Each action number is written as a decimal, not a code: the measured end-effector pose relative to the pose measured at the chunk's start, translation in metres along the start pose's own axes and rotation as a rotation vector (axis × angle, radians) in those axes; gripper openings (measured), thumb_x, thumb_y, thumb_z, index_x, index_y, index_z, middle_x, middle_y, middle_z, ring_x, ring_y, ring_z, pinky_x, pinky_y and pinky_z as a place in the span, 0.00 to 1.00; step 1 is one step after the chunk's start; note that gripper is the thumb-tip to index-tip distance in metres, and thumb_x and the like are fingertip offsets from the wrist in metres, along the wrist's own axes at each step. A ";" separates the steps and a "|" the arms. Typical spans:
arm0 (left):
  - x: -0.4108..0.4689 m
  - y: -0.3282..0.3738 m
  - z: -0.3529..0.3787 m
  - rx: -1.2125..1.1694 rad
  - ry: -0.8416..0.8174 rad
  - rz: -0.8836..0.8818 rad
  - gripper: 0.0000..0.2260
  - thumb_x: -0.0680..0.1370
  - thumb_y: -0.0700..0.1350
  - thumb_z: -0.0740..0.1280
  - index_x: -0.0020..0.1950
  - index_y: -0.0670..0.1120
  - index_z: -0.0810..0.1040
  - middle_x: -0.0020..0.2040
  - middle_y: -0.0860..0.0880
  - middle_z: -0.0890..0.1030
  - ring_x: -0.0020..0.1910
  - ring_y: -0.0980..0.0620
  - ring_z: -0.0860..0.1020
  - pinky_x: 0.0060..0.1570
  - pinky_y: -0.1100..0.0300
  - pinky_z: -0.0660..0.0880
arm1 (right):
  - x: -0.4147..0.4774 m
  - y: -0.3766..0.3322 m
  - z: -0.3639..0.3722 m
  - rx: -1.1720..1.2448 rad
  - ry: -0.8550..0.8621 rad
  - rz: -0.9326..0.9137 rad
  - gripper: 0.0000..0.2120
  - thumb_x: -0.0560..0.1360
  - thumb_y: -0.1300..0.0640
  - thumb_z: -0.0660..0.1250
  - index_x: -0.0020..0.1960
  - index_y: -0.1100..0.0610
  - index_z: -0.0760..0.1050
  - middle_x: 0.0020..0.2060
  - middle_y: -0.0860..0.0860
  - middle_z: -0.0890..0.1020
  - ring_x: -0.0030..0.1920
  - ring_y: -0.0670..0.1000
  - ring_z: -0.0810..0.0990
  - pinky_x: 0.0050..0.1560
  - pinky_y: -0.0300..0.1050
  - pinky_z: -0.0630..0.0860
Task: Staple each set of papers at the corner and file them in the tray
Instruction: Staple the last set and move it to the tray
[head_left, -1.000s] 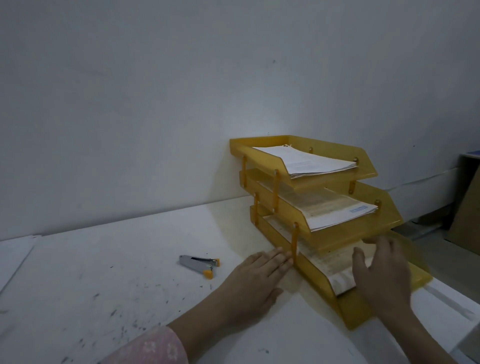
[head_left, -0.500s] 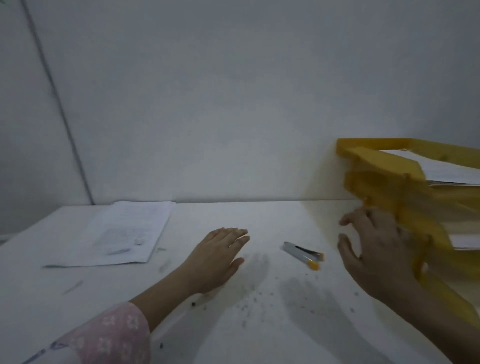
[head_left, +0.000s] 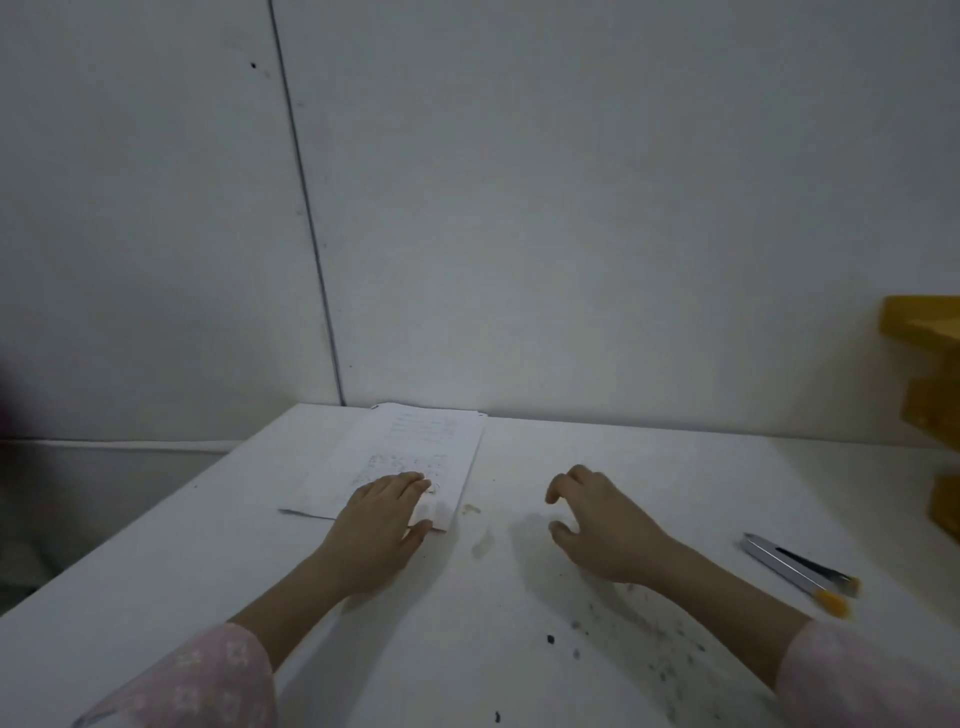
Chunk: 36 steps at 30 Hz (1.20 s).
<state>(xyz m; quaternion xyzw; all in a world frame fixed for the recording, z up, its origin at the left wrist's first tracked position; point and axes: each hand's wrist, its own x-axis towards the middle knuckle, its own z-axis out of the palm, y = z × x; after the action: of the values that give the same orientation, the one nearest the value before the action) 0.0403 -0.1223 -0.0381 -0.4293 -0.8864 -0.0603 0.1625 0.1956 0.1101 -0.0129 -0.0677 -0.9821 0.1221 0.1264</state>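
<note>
Yellow tray (head_left: 930, 332), stapler (head_left: 795, 566) rightward; left grip (head_left: 379, 525) flat on papers (head_left: 410, 447), right grip (head_left: 608, 525) curled, empty.

Surface: white surface (head_left: 156, 597), matt, scuffed with dark specks and smears.
Papers: white paper sheets (head_left: 415, 447), thin, matt, faintly printed.
Stapler: silvery metal stapler (head_left: 795, 569), slight sheen, orange plastic tips.
Tray: yellow plastic tray (head_left: 930, 415), smooth.
Sleeve: pink flowered cloth sleeve (head_left: 208, 680), soft.
Wall: grey-white wall (head_left: 571, 208), matt.

From the right hand (head_left: 597, 525) I see bare table (head_left: 639, 447) at 12 up to the wall (head_left: 571, 208). The stapler (head_left: 800, 569) lies at 3, the tray (head_left: 930, 395) blocks 2, and the left hand (head_left: 379, 525) on the papers (head_left: 415, 447) fills 9.
</note>
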 end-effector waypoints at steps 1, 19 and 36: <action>0.002 -0.007 0.002 -0.009 -0.009 -0.042 0.32 0.74 0.61 0.43 0.72 0.47 0.67 0.71 0.51 0.69 0.70 0.51 0.67 0.66 0.56 0.64 | 0.008 -0.004 0.005 0.012 -0.037 0.000 0.16 0.79 0.50 0.59 0.64 0.53 0.67 0.62 0.50 0.70 0.61 0.51 0.68 0.59 0.45 0.70; 0.063 -0.099 0.022 -0.122 -0.160 -0.916 0.30 0.74 0.62 0.64 0.66 0.41 0.67 0.64 0.42 0.70 0.64 0.41 0.68 0.59 0.50 0.69 | 0.114 -0.046 0.067 0.185 -0.212 0.062 0.27 0.79 0.43 0.56 0.72 0.57 0.61 0.68 0.54 0.68 0.67 0.56 0.68 0.67 0.50 0.66; 0.096 -0.127 0.009 -0.357 -0.234 -0.891 0.21 0.73 0.46 0.71 0.60 0.36 0.74 0.61 0.40 0.77 0.59 0.43 0.75 0.52 0.58 0.70 | 0.124 -0.057 0.076 0.103 -0.203 0.085 0.24 0.77 0.42 0.60 0.66 0.57 0.65 0.63 0.55 0.70 0.63 0.56 0.69 0.67 0.53 0.64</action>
<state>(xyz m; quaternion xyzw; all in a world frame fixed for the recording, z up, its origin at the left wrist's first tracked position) -0.1164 -0.1284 -0.0103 -0.0338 -0.9719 -0.2264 -0.0558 0.0508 0.0587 -0.0408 -0.0899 -0.9786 0.1837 0.0242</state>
